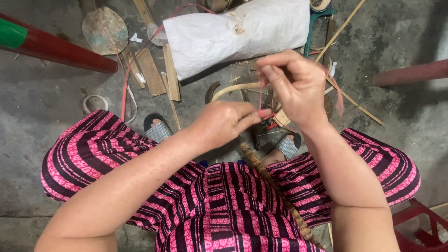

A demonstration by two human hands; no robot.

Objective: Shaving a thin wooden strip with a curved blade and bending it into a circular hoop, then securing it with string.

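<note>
From the head camera, looking down over a lap in a pink-and-black striped dress, the two hands work above the grey concrete floor, and the white woven plastic sack lying on that floor serves as the landmark. Just below the sack, the right hand is raised with its fingertips pinched shut on a thin pink plastic strip. The strip runs down from that pinch to the left hand, lower and further from the sack, whose thumb and fingers are closed on the strip's lower end where it meets a small tan bamboo piece. A curved pale split-bamboo strip arches between the sack and the left hand. Judging by how things lie, a binding or wrapping is underway: the strip is drawn taut but hangs loose past the right wrist, so it looks unfinished; how many turns are already made is hidden by the fingers. Counted: two hands, two grey sandals on the feet below the sack, one sack, one round flat woven fan left of the sack, one red pole with a green end further left, and one knobbly brown bamboo stick lying across the lap.
</note>
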